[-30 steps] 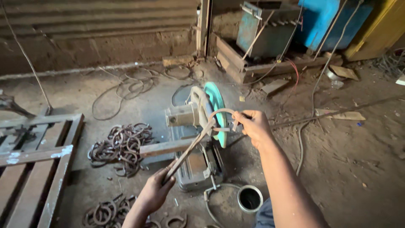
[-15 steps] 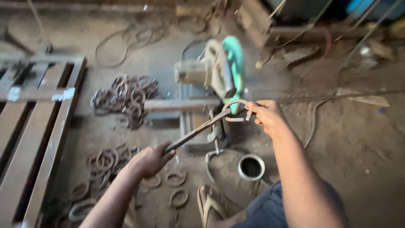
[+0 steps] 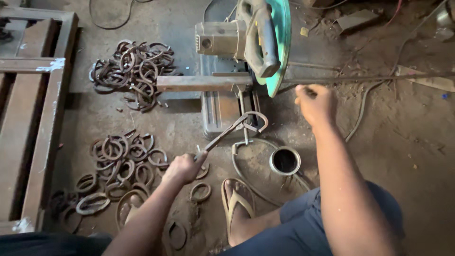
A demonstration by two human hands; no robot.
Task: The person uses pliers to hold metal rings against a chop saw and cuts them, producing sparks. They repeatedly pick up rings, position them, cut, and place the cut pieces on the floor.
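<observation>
Here the left hand point(image 3: 184, 168) is curled into a tight fist low in the view, its forearm rising from the bottom edge; its grip is fully wrapped around the near end of a pair of long metal tongs point(image 3: 222, 136). The tongs slant up and away to the right of that grip, and their far tips pinch a bent steel ring point(image 3: 258, 121), open at one side, which hangs in the air just in front of the saw's base. Just below and beside the left grip, loose rusty rings point(image 3: 124, 161) lie scattered on the dirt floor point(image 3: 407, 142), and one single ring point(image 3: 201, 192) sits right under the fist. To the right of it a sandalled foot point(image 3: 238, 201) rests flat on the floor, with a small round tin can point(image 3: 285, 160) just beyond the toes.

The right hand point(image 3: 314, 103) is raised well apart from the tongs, forearm stretched out straight from the lower right, knuckles up and fingers folded loosely in; the grip looks nearly shut, and I cannot tell whether it has hold of anything. Beyond both grips stands a chop saw point(image 3: 246, 42) with a green blade guard point(image 3: 283, 42), a flat steel bar point(image 3: 204, 83) clamped across its base. Further left lie a second heap of bent rings point(image 3: 135, 71) and a wooden pallet point(image 3: 33, 95).
</observation>
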